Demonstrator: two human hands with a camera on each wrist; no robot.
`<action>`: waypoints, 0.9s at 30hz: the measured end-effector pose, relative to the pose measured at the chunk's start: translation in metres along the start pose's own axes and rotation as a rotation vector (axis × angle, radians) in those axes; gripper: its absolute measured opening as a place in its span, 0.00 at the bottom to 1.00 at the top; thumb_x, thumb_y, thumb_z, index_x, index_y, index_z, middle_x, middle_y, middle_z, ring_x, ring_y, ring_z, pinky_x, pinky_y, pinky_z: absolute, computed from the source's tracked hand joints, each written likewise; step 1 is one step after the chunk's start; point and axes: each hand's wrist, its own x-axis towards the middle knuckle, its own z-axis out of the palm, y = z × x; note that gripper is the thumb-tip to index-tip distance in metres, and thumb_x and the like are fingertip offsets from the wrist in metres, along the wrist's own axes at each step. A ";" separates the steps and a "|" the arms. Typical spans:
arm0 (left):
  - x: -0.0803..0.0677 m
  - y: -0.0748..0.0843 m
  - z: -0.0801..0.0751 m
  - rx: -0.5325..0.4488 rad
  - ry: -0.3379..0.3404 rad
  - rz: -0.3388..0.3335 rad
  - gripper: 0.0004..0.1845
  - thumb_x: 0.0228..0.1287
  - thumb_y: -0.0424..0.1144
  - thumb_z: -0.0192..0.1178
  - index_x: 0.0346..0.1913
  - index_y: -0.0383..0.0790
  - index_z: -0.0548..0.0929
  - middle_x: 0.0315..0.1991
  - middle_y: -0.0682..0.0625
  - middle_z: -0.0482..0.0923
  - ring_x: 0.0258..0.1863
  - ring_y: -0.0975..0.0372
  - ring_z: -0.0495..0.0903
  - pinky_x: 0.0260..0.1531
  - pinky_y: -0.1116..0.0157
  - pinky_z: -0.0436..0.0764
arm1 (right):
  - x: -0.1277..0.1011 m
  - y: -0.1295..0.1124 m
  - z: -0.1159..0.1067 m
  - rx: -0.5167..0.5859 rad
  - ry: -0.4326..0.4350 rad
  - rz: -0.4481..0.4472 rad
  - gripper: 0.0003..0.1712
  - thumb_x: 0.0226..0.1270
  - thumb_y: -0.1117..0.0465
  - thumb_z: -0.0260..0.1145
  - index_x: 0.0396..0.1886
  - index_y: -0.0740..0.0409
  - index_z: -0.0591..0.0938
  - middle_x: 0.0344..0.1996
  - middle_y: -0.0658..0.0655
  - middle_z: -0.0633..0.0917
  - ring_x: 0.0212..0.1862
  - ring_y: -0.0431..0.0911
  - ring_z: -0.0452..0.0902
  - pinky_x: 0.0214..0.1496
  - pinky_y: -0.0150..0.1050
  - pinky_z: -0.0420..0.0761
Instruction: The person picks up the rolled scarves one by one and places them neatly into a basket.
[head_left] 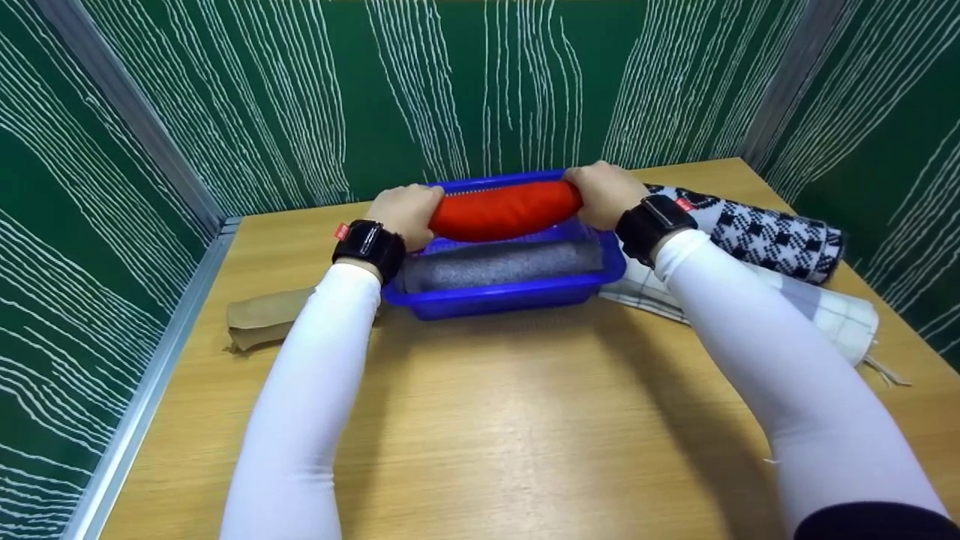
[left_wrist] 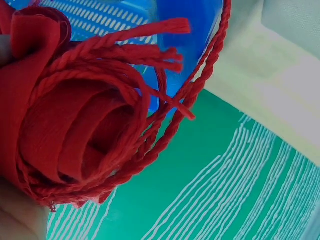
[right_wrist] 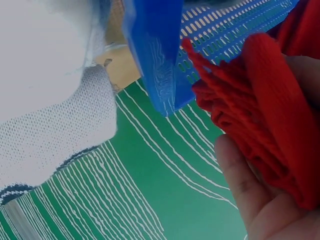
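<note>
A rolled red scarf (head_left: 506,211) is held level over the back half of a blue plastic basket (head_left: 502,300). My left hand (head_left: 409,214) grips its left end, and my right hand (head_left: 600,193) grips the other end. Twisted red fringe (left_wrist: 135,90) hangs round the coiled end in the left wrist view. In the right wrist view, fingers (right_wrist: 245,185) lie under the roll beside more fringe. A grey rolled cloth (head_left: 502,266) lies along the front of the basket, below the scarf.
Left of the basket lies a tan rolled cloth (head_left: 270,319), partly behind my left sleeve. To the right are a black-and-white patterned knit roll (head_left: 780,236) and a white checked roll (head_left: 840,311) with fringe. Green panels with white lines (head_left: 510,90) stand behind the wooden table (head_left: 510,420).
</note>
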 end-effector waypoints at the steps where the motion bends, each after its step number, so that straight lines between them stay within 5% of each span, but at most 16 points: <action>1: 0.001 0.000 0.001 0.003 -0.002 -0.001 0.20 0.66 0.33 0.68 0.60 0.36 0.82 0.53 0.38 0.87 0.49 0.45 0.85 0.55 0.46 0.84 | 0.001 0.000 0.000 -0.002 0.000 0.002 0.26 0.55 0.78 0.65 0.56 0.69 0.84 0.47 0.71 0.90 0.43 0.61 0.86 0.50 0.57 0.86; 27: 0.014 0.001 0.022 0.058 -0.084 -0.041 0.20 0.67 0.34 0.70 0.60 0.34 0.82 0.55 0.36 0.88 0.57 0.43 0.87 0.58 0.44 0.85 | 0.012 0.003 0.021 -0.064 -0.042 0.010 0.19 0.56 0.76 0.67 0.50 0.67 0.85 0.44 0.70 0.89 0.42 0.61 0.84 0.44 0.57 0.84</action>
